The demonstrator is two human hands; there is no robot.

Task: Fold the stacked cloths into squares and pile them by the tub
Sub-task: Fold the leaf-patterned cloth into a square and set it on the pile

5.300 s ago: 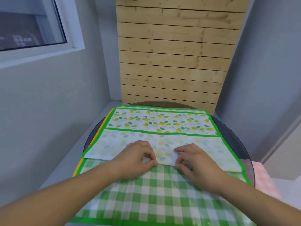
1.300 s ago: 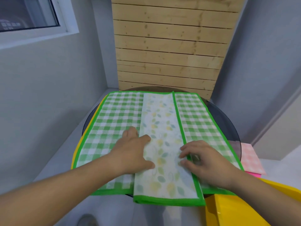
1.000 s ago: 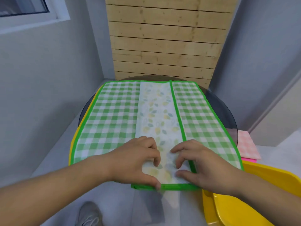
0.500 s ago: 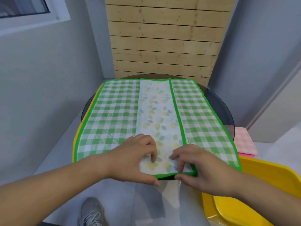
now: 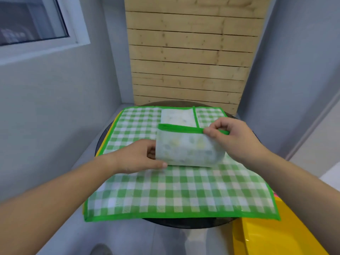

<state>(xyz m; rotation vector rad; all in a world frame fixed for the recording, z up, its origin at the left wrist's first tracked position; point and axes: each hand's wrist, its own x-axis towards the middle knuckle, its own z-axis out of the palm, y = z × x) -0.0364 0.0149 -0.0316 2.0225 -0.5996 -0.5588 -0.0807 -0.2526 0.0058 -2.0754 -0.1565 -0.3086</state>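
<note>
A narrow folded strip of pale leaf-print cloth [image 5: 187, 150] with a green hem lies along the middle of the stack, and its near end is lifted and curled back toward the far end. My right hand [image 5: 233, 138] pinches the green hem at the lifted end's right corner. My left hand [image 5: 141, 157] grips the left side of the lifted flap, thumb below it. Under it lies a green-and-white checked cloth [image 5: 174, 194], spread flat over a round dark table [image 5: 184, 222]. A yellow tub [image 5: 276, 236] stands at the lower right.
A yellow cloth edge [image 5: 110, 131] shows under the checked cloth at the left. A wooden slat panel [image 5: 189, 52] rises behind the table, grey walls stand on both sides, and a window [image 5: 31, 21] is at the upper left. A shoe [image 5: 101, 251] shows on the floor below.
Both hands have raised the strip's near end off the table edge and carried it away from me, so the strip now folds over itself. The camera tilted, showing more of the checked cloth.
</note>
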